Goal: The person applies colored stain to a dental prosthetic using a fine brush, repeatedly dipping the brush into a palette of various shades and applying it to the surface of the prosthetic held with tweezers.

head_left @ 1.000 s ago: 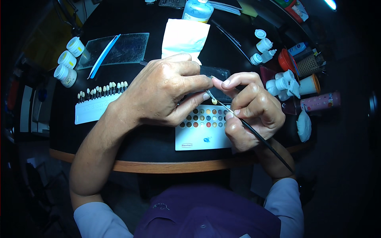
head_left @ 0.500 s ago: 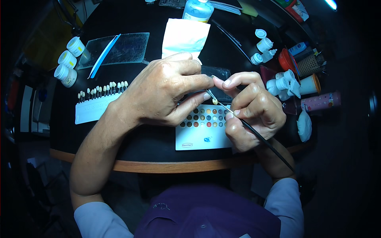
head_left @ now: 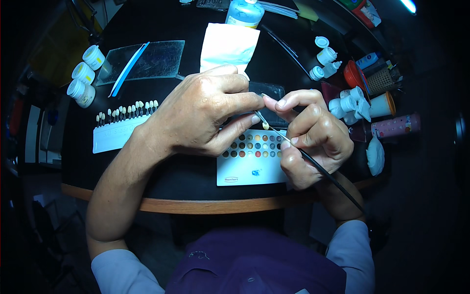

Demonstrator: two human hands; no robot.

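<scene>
My left hand (head_left: 208, 105) is closed, pinching a slim metal holder (head_left: 260, 117) that looks like tweezers; most of it is hidden by the hand. At its tip sits a small cream-coloured dental crown (head_left: 266, 126). My right hand (head_left: 316, 130) grips a thin brush (head_left: 325, 174) with a black handle, pen-like, its tip end pointing up-left close beside the crown. Whether the bristles touch the crown I cannot tell. The fingertips of both hands nearly meet. Below them lies a white palette (head_left: 237, 171) with rows of round coloured samples, partly covered by my right hand.
To the left stand a tooth shade guide (head_left: 120, 134), a glass slab (head_left: 159, 59) with a blue-and-white strip (head_left: 128, 71), and white jars (head_left: 81, 93). A folded white tissue (head_left: 229, 46) and blue bottle (head_left: 244, 14) lie beyond my hands. Small containers (head_left: 326, 55) crowd the right.
My right hand and the brush have shifted very slightly to the right. My left hand, the holder and the crown stay nearly in place.
</scene>
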